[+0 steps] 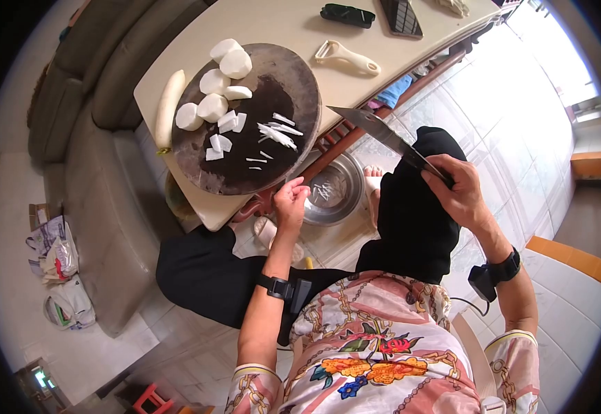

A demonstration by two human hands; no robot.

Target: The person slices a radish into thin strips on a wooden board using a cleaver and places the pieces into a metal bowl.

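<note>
My right hand [453, 185] grips the handle of a knife [383, 132], whose blade points left toward the table's edge, off the board. Beside the near edge of the round dark cutting board [197, 148], my left hand [291, 201] has its fingers curled together; whether something small is in them is hidden. Thick white radish chunks [212, 108] sit on the board's left and upper part. Thin slices [219, 143] lie near its middle, and a pile of white strips [277, 134] is on its right side. Below the board, a metal basin [335, 186] on the floor holds some white strips.
A whole white radish [172, 103] lies left of the board on the table [279, 31]. Right of the board is a white peeler [349, 58]. A dark case [347, 15] and a phone [402, 19] are farther back. A grey sofa [100, 207] stands on the left.
</note>
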